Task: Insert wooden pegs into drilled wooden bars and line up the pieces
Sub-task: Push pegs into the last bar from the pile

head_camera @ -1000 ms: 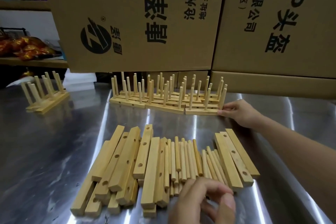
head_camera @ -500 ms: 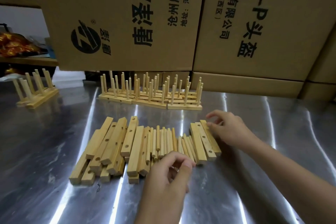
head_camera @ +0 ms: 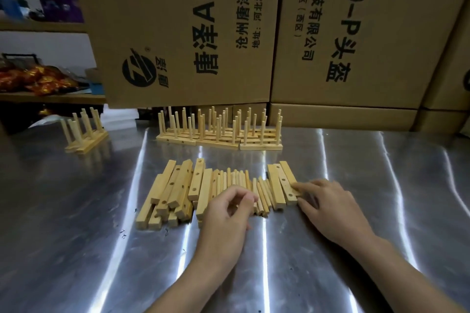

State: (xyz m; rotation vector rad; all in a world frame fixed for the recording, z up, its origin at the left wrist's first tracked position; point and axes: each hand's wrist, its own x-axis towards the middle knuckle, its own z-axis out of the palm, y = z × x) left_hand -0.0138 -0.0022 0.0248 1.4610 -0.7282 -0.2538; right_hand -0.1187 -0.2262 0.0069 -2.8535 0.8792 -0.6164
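Observation:
A loose pile of drilled wooden bars (head_camera: 178, 188) lies on the steel table, with several round pegs (head_camera: 239, 179) side by side to its right. Three more drilled bars (head_camera: 277, 185) lie at the pile's right end. My left hand (head_camera: 226, 216) curls over the near ends of the pegs, thumb and forefinger pinching a peg. My right hand (head_camera: 330, 208) reaches to the rightmost bar, forefinger on its top and thumb at its near end. Finished bars with upright pegs (head_camera: 221, 137) stand in a row behind the pile.
A smaller group of pegged bars (head_camera: 84, 134) stands at the far left. Large cardboard boxes (head_camera: 178, 33) wall off the back of the steel table (head_camera: 76, 223). A shelf with orange packets (head_camera: 33, 79) sits beyond the table's left edge.
My right hand left the finished row, came back to the loose pile and now holds the rightmost bar. My left hand moved up onto the pegs' near ends. The camera view pulled back.

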